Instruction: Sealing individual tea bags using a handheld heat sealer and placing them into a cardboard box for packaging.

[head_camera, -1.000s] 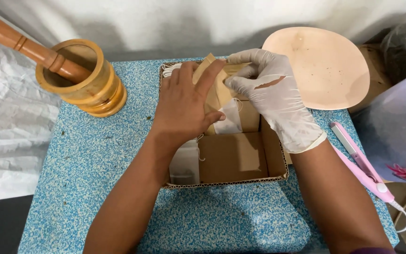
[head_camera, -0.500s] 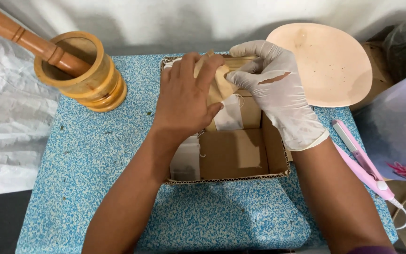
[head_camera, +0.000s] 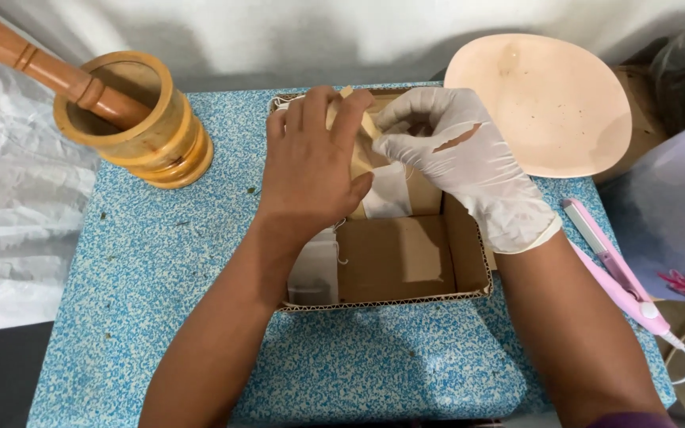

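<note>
Head view: 2 hands, 1 box

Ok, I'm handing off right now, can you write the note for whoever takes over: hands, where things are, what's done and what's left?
Left hand: bare, fingers over a small tan packet at the far end of the cardboard box.
Right hand: in a torn white glove, pinching the same packet from the other side.
Box sits open on the blue speckled table; white sachets lie inside, near the left wall and under the hands.
Around: wooden mortar with pestle at left, pink plate and pink tool at right.
Done: box is open. Left: the packet is in both hands, not set down.
</note>
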